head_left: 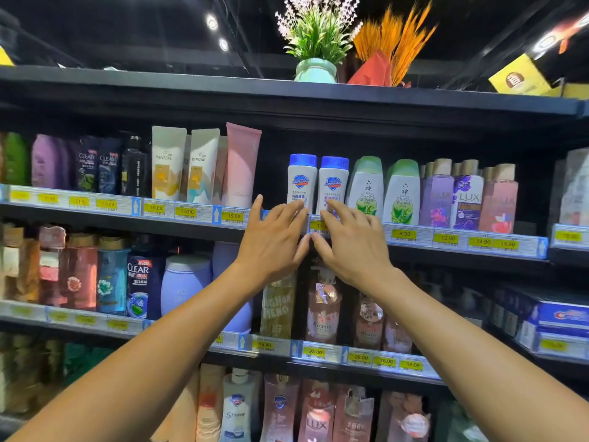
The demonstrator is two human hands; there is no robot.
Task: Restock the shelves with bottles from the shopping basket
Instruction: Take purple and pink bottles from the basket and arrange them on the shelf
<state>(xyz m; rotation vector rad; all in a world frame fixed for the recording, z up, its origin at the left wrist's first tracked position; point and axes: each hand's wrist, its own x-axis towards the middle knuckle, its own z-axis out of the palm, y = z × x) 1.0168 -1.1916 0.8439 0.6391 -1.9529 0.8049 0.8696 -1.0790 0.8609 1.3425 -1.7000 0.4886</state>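
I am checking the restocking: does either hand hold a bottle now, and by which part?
Nothing is held. The left hand only touches the lower front of the left Safeguard bottle, the right hand that of the right Safeguard bottle.

The two blue-capped bottles above my left hand and right hand are white with a blue shield badge. Right of my right hand, the green-capped bottles are white with green leaf prints, then comes a lilac bottle with a tan cap. Left of my left hand stands a pale pink tube. Yellow price tags run beneath.
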